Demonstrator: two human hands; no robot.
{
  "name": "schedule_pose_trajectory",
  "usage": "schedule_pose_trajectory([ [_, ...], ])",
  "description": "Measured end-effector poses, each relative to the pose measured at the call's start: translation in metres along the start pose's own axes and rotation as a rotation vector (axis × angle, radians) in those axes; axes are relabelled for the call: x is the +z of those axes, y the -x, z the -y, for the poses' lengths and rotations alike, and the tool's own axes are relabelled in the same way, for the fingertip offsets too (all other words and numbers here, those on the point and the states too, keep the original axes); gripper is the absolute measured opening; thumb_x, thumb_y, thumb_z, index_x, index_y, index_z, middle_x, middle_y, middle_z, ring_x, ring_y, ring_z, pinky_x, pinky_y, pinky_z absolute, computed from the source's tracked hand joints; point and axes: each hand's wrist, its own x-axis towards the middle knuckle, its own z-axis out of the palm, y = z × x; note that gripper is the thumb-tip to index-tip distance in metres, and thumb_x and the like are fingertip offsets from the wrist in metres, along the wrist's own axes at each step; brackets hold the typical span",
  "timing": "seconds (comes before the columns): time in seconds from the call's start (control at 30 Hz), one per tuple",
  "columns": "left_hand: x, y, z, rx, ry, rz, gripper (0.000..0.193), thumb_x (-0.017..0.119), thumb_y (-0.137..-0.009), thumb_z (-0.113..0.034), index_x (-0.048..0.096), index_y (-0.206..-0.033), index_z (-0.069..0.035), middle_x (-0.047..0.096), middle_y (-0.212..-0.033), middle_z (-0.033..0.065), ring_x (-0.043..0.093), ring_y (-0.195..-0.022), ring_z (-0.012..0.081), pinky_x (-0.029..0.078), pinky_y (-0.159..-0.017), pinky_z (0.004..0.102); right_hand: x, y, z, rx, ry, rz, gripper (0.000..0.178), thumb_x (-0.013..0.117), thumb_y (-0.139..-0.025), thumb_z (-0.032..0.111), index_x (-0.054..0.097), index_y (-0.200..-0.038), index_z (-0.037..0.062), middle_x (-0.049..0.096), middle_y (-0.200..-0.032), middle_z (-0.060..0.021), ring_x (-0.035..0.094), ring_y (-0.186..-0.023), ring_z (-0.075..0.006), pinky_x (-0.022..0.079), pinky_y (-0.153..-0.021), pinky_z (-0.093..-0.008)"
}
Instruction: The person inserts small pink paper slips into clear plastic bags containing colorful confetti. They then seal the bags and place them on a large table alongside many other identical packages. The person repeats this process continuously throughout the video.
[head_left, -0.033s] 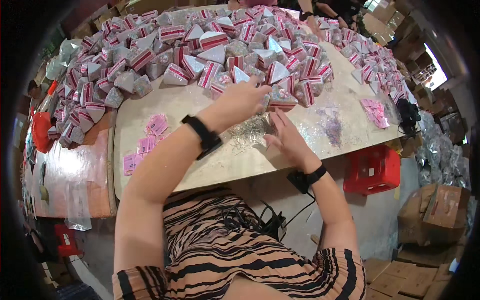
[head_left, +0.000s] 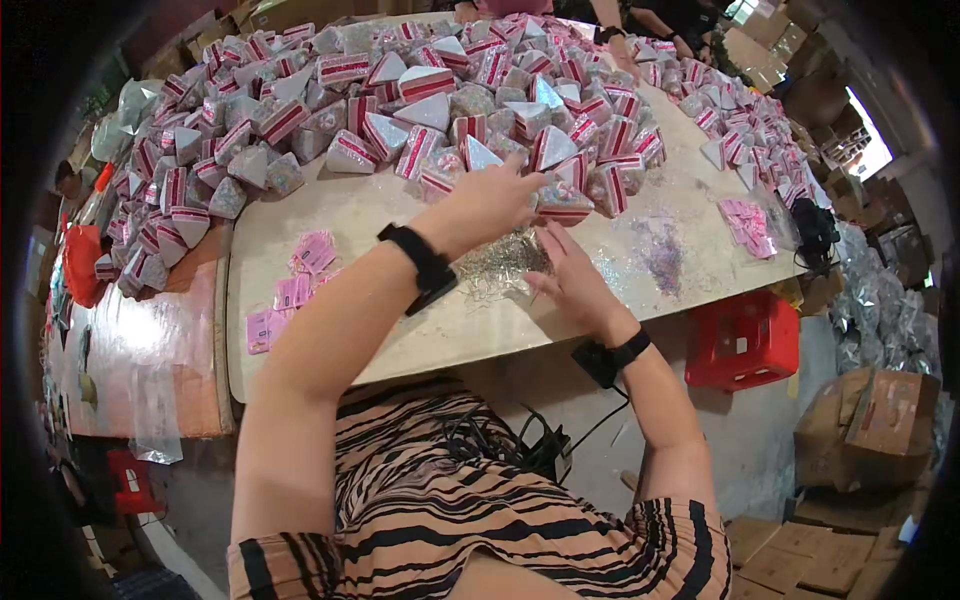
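Note:
A large heap of cake-slice-shaped ornaments (head_left: 425,83), silvery and glittery with white and dark pink bands, covers the far side of the table. My left hand (head_left: 492,205) reaches over the heap's near edge with its visible fingers stretched and apart; its thumb side is partly hidden. Just right of it lies one cake-slice ornament (head_left: 565,207), close to both hands. My right hand (head_left: 578,283) is open, thumb spread, its fingertips at or just below that ornament's near edge. Between my hands a pile of loose metal pins (head_left: 500,258) lies on the tabletop.
Pink cards (head_left: 313,252) lie at the left and more pink cards (head_left: 748,228) at the right. Loose glitter (head_left: 662,255) is scattered right of my right hand. A red stool (head_left: 742,340) stands below the table edge (head_left: 470,355). Across the table, another person's hand (head_left: 622,52) shows.
My left hand and forearm have shifted slightly to the right, showing a little more of the pin pile. My right hand is almost unmoved.

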Motion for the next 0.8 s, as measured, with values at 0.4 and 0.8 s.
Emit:
schedule_pose_trajectory([
  [0.4, 0.041, -0.074, 0.061, -0.101, 0.307, -0.086, 0.028, 0.065, -0.077, -0.021, 0.068, -0.097, -0.002, 0.068, -0.087, 0.0188, 0.067, -0.082, 0.0308, 0.052, -0.074, 0.0384, 0.011, -0.017, -0.011, -0.072, 0.154, 0.126, 0.084, 0.058, -0.087, 0.054, 0.032, -0.140, -0.0051, 0.033, -0.144, -0.0304, 0.033, -0.134, -0.0420, 0.027, -0.113, -0.0448],
  [0.8, 0.030, -0.061, 0.077, -0.259, 0.548, -0.014, 0.030, 0.067, -0.080, -0.020, 0.066, -0.105, -0.003, 0.068, -0.084, 0.0156, 0.066, -0.078, 0.0244, 0.051, -0.072, 0.0357, 0.021, -0.041, 0.007, -0.239, 0.080, 0.194, 0.084, 0.050, -0.089, 0.060, 0.030, -0.141, -0.0036, 0.030, -0.147, -0.0284, 0.028, -0.138, -0.0415, 0.024, -0.115, -0.0439],
])
